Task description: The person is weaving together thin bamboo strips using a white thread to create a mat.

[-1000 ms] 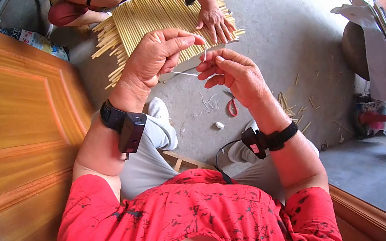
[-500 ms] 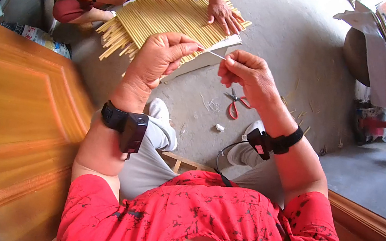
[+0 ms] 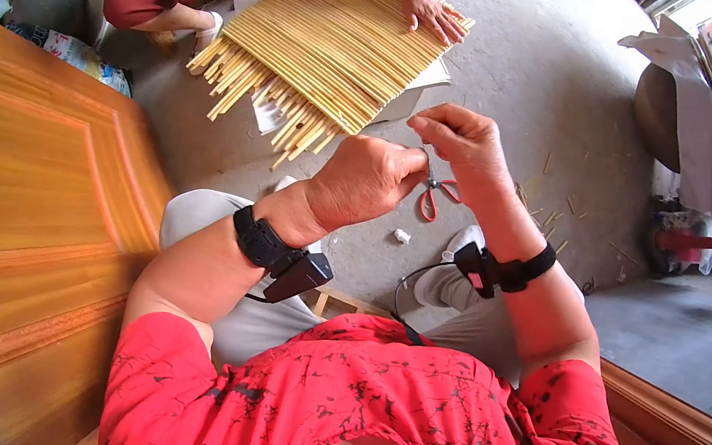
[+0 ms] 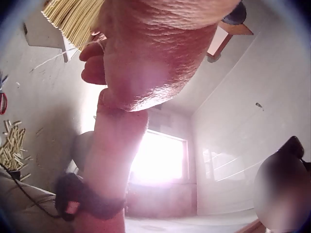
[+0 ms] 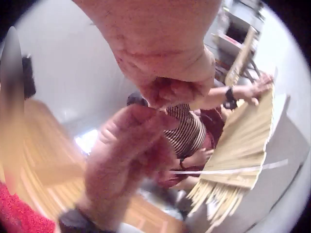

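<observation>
In the head view my left hand (image 3: 366, 183) has curled fingers, with thumb and forefinger pinched together. My right hand (image 3: 465, 142) is just above and right of it, thumb and forefinger also pinched. A thin white string (image 5: 228, 170) trails from the left hand in the right wrist view. The left wrist view has the string (image 4: 51, 59) running out from the curled fingers. Fingertips of both hands come close together in the right wrist view, where the left hand is blurred. Beyond them lies a mat of yellow sticks (image 3: 329, 34), uneven along its near end.
Another person's hand (image 3: 429, 12) rests flat on the mat's far right corner. Red-handled scissors (image 3: 429, 201) lie on the floor below my hands. Cut stick pieces (image 4: 13, 150) are scattered to the right. A wooden door panel (image 3: 34, 220) stands at my left.
My left hand has come down and to the right, rotating inward. The string stretched between both hands half a second ago no longer shows there in the head view. My right hand stays raised.
</observation>
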The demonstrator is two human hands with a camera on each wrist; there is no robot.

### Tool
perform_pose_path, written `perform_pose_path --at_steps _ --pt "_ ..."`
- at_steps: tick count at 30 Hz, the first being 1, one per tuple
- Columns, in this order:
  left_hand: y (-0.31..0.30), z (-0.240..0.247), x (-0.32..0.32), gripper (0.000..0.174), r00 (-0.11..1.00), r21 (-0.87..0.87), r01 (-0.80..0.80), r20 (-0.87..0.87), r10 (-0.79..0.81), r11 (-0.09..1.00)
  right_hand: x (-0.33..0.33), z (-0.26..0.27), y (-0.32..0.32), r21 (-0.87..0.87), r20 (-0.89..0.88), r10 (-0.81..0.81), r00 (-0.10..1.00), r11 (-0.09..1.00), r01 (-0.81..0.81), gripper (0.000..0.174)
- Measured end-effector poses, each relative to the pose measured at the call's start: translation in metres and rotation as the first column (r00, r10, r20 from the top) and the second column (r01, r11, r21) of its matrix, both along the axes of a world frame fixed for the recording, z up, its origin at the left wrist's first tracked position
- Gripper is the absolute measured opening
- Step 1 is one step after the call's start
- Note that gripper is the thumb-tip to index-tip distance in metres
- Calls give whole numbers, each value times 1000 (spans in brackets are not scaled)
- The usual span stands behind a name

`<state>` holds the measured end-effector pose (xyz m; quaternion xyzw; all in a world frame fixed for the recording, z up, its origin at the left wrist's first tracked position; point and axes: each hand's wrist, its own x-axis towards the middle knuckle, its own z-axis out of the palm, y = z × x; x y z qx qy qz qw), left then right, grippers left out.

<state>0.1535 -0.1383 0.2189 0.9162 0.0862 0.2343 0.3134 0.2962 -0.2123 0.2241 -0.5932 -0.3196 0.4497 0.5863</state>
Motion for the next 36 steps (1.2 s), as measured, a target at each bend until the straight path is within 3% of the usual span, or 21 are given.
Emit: perform_pose_path --at_steps 1,2,3,4,7,9,10,15,17,21,23,26,30,32,33,36 --pt "-1 4 0 4 999 -82 2 36 1 997 3 -10 1 17 276 61 959 998 -69 11" --pt "-1 9 0 7 997 -163 7 71 4 987 7 -17 2 14 530 110 841 990 -138 12" --pt "4 14 -2 7 999 -216 -34 0 34 976 10 -14 0 -146 525 253 813 967 -207 12" --pt "10 20 -5 8 998 -294 -55 -5 56 954 9 -9 -1 -149 521 252 815 968 -204 12" --pt "31 25 -11 7 992 -271 -119 0 124 955 7 4 -4 -222 133 432 892 890 -398 15" --pt "39 23 -14 8 986 -432 -166 -66 153 887 6 8 -5 -169 165 452 877 889 -426 14" --pt "39 24 -15 8 986 -432 -169 -70 153 886 6 10 -3 -110 215 461 861 887 -448 15" --pt "36 25 -14 7 990 -525 -139 -61 126 840 6 14 -4 -114 274 435 858 900 -421 12" --pt "37 24 -14 8 991 -564 -132 -52 125 815 6 6 -4 -53 330 319 888 946 -320 15" --pt "39 25 -15 9 990 -625 -122 -22 139 771 6 10 -3 27 301 236 924 966 -255 15" --pt "39 27 -15 10 992 -707 -123 -76 98 696 8 7 -2 136 225 152 962 973 -186 17" --pt "36 27 -13 11 991 -767 -128 -125 49 629 9 9 -2 133 216 85 973 984 -115 16" --pt "33 25 -11 11 987 -842 -116 -156 -32 527 9 11 -5 52 177 60 982 996 -70 15" --pt "34 20 -10 11 988 -857 -106 -147 -42 504 7 7 -4 158 -45 56 997 986 -48 13" --pt "34 18 -10 10 989 -875 -91 -136 -60 476 8 8 -4 160 -76 86 993 984 -73 12" --pt "39 19 -10 10 990 -893 -80 -123 -67 443 2 20 -5 112 -73 75 995 991 -66 7"
